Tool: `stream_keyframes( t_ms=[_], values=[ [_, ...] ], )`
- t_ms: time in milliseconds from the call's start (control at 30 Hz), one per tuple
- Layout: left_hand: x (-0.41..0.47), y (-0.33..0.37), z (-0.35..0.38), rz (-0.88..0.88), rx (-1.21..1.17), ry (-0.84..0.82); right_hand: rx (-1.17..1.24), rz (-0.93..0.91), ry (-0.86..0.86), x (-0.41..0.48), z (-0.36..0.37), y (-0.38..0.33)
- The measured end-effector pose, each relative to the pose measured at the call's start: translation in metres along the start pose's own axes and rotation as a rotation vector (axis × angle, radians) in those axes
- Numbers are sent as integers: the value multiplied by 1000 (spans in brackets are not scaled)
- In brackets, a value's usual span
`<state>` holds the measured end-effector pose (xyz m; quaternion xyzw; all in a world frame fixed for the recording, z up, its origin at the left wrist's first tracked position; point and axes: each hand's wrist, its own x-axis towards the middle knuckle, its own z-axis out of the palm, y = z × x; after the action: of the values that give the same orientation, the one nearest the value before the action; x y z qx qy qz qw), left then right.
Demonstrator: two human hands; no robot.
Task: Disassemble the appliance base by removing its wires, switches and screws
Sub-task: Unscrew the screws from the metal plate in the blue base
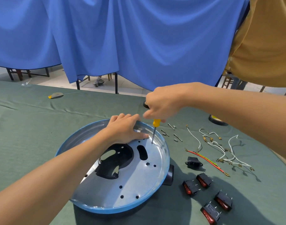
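Observation:
The round appliance base (122, 184), blue outside and bare metal inside, lies on the green cloth in front of me. My left hand (124, 129) rests over its far rim, fingers curled on the edge. My right hand (161, 104) grips a yellow-handled screwdriver (155, 127) from above. The tool stands nearly upright, its tip on a screw (152, 142) near the far right rim. Right of the base lie several loose screws (171, 133), white wires (220, 148), a red and yellow-green wire (207, 159), a black socket (193, 162) and several black and red rocker switches (207, 192).
A blue curtain (122, 38) hangs behind the table, chair legs showing under it. A person in a mustard shirt (265, 43) stands at the right. Two tape rolls (217, 120) sit behind my right arm. A small grey and yellow scrap (56, 95) lies far left.

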<state>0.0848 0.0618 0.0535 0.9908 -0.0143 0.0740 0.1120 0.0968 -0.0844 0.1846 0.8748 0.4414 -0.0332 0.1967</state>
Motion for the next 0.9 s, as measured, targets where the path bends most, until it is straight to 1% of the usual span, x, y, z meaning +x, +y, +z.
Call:
stream_keyframes(
  t_ms=[133, 233, 333, 433, 467, 600, 667, 767, 900],
  values=[
    [1, 1, 1, -14, 20, -9, 34, 18, 21, -7, -6, 1],
    [2, 0, 1, -11, 15, -7, 169, -12, 25, -10, -9, 5],
    [1, 0, 1, 2, 13, -4, 252, 26, 16, -8, -4, 8],
    [1, 0, 1, 5, 5, 1, 265, 127, 92, -6, 3, 9],
    [1, 0, 1, 2, 14, 3, 260, 136, 116, -6, 4, 10],
    [2, 0, 1, -6, 16, 4, 258, 79, 65, -10, 3, 12],
    [1, 0, 2, -3, 13, 10, 275, 88, 47, -11, 4, 11],
    [1, 0, 2, 5, 24, 10, 269, 123, 101, -8, 9, 10],
    [2, -1, 2, -5, 24, -1, 290, 79, 164, -10, 13, 10]
  ],
)
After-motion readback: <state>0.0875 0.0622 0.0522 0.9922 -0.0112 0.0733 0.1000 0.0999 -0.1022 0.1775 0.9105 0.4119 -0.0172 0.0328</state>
